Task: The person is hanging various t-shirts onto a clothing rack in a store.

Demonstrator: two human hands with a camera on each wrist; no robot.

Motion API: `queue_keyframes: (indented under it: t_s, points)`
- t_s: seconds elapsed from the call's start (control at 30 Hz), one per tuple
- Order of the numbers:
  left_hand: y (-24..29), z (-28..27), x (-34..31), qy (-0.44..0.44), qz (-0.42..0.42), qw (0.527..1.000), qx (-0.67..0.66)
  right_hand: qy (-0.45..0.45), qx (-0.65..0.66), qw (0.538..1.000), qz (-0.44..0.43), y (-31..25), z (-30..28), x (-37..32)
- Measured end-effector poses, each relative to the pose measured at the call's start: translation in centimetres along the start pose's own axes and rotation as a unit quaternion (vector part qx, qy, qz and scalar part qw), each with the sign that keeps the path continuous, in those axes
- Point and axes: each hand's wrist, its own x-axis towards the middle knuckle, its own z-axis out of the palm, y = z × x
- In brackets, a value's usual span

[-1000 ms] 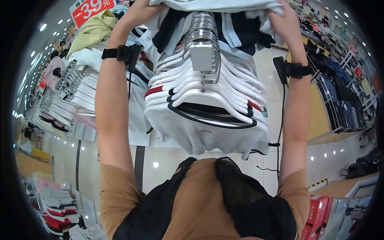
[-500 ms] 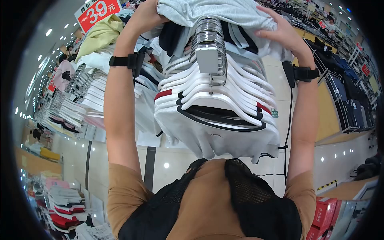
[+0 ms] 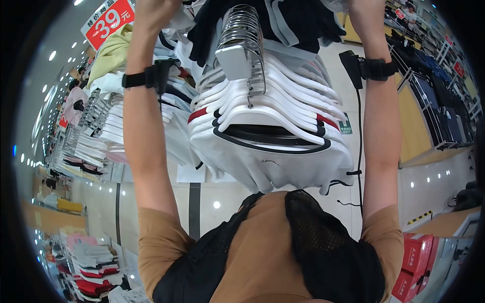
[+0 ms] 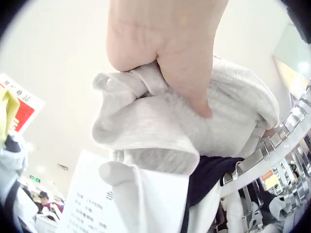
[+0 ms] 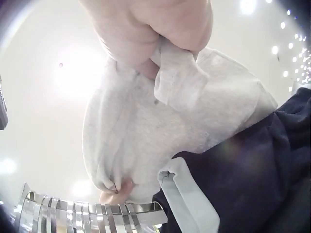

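My left grip (image 4: 170, 53) and right grip (image 5: 155, 29) both pinch the light grey garment (image 4: 146, 124), held up between them near the metal hooks (image 3: 242, 25). I judge this step to be arranging the cloth; next seems to call for an even spread, clear of the dark garment (image 5: 243, 165) below my right grip.

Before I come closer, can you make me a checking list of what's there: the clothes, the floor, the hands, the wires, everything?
Surface: pale, shiny floor with a dark stripe.
Job's things: gray garment, near the metal rail; white hangers carry white tops.
Clutter: yellow cloth, crumpled.
Hands: left hand and right hand both grip the gray garment.
Cables: black cable hanging beside the right arm.
Surroundings: red price sign, red boxes.
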Motion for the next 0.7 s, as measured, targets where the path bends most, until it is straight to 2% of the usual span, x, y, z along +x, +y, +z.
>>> queue_keyframes:
  t_s: [0.03,0.1,0.17,0.23,0.27,0.3,0.33,0.37,0.4,0.43,0.47,0.53,0.7]
  points:
    - [2.8,-0.4,-0.2,-0.021,0.037,0.997,0.058,-0.011,0.011,1.000,-0.003,-0.1,-0.2,0.2]
    - [1.9,-0.9,0.0,-0.048,0.091,0.981,0.166,0.006,0.003,1.000,0.004,-0.5,-0.2,0.3]
    - [1.4,-1.3,0.1,-0.034,0.066,0.982,0.171,0.021,-0.003,1.000,0.010,-0.4,-0.4,0.2]
    - [2.1,-1.6,0.2,-0.018,0.041,0.983,0.178,0.043,-0.069,0.993,-0.090,-0.1,-0.7,0.2]
    - [2.4,-1.6,0.1,0.047,0.081,0.979,0.183,0.042,-0.069,0.993,-0.089,0.2,-0.6,0.2]
    - [3.0,-1.7,0.1,0.112,0.119,0.968,0.188,0.088,-0.041,0.989,-0.107,-0.1,0.0,0.1]
    - [3.6,-2.0,0.3,0.112,0.117,0.969,0.189,0.133,-0.013,0.983,-0.125,-0.5,0.4,0.1]
    - [4.1,-2.4,0.8,0.146,0.167,0.955,0.195,0.131,-0.012,0.984,-0.122,-1.3,0.3,-0.2]
    - [4.8,-2.7,0.9,0.178,0.217,0.939,0.201,0.122,-0.069,0.979,-0.150,-3.2,0.2,-0.7]
    - [6.2,-2.9,0.4,0.165,0.121,0.966,0.157,0.113,-0.124,0.970,-0.178,-4.5,0.2,-1.0]
    - [6.7,-3.8,0.3,0.165,0.119,0.966,0.158,0.111,-0.123,0.970,-0.176,-4.7,0.2,-1.2]
    - [7.4,-5.3,0.0,0.182,0.116,0.965,0.146,0.190,-0.152,0.923,-0.299,-5.1,0.0,-1.6]
    - [9.0,-9.3,-1.4,0.197,0.125,0.965,0.116,0.185,-0.111,0.918,-0.333,-9.6,-2.4,-3.5]
